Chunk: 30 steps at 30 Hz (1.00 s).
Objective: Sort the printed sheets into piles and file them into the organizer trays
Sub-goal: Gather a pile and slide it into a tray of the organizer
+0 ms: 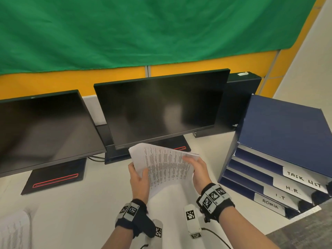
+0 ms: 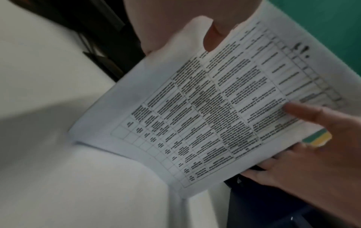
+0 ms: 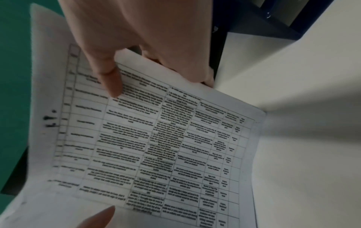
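Observation:
A stack of printed sheets (image 1: 165, 166) is held above the white desk (image 1: 71, 212), in front of the middle monitor. The top sheet (image 2: 205, 115) (image 3: 156, 146) carries a printed table and a blurred handwritten mark in its margin. My left hand (image 1: 139, 174) grips the stack's left edge, thumb (image 2: 215, 35) on top. My right hand (image 1: 193, 164) grips the right edge, thumb (image 3: 112, 83) pressed on the top sheet. The blue organizer (image 1: 280, 126) stands at the right, its stacked trays labelled TASK LIST (image 1: 303, 178), H.R., I.T and ADMIN (image 1: 270, 203).
Two dark monitors (image 1: 161, 108) (image 1: 45, 130) stand across the back of the desk, with a black box (image 1: 239, 97) behind the right one. More paper (image 1: 16, 229) lies at the desk's lower left. The desk edge and grey floor (image 1: 305, 230) lie at the lower right.

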### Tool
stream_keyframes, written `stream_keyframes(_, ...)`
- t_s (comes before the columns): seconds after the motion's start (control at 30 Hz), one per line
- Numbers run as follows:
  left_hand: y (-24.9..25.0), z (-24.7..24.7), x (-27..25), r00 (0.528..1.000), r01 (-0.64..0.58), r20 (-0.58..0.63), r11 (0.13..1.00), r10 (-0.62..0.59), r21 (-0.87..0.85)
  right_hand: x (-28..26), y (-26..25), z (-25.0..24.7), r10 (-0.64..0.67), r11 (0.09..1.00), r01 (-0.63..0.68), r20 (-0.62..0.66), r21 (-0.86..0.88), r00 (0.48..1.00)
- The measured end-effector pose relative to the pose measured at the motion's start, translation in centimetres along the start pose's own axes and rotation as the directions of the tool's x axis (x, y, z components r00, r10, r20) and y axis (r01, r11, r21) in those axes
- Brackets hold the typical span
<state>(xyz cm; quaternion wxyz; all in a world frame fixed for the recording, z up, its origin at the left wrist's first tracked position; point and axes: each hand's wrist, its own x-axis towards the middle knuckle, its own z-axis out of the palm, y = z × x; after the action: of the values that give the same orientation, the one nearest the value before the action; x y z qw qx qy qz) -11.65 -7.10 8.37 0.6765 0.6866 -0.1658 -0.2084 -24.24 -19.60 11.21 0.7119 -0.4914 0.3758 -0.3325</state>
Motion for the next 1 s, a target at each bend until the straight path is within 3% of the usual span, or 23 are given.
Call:
stream_keyframes(0.17,-0.1,0.3,0.2,0.994,0.101,-0.023,0.987,-0.104,-0.123,0.2,0.0,0.1,0.065,0.998,-0.065,-0.001,-0.003,0.998)
stream_keyframes(0.33,-0.8,0.6,0.4,0.998,0.054,-0.002,0.994,-0.055,-0.099,-0.1,0.3,0.1,0.015,1.000,-0.015,-0.031,-0.011,0.999)
stream_keyframes(0.57,-2.6,0.4,1.1,0.992,0.124,0.028,0.992,-0.124,0.002,0.6,2.8,-0.2,0.016,0.952,-0.033,-0.059,-0.303,0.998)
stream_keyframes(0.7,-3.1,0.7,1.7,0.995,0.075,0.056,0.991,-0.082,0.113,0.7,3.7,-2.0,0.004,0.918,-0.065,-0.154,-0.391,0.988)
stream_keyframes(0.87,-3.7,3.0,-1.8,0.954,-0.001,0.288,0.964,-0.079,0.266,-3.0,5.6,-7.5,0.056,0.943,-0.163,-0.346,-0.289,0.936)
stream_keyframes(1.0,-5.4,6.0,-6.2,0.845,-0.066,0.515,0.929,-0.142,0.364,-6.7,9.5,-14.4,0.139,0.919,-0.323,-0.583,-0.225,0.801)
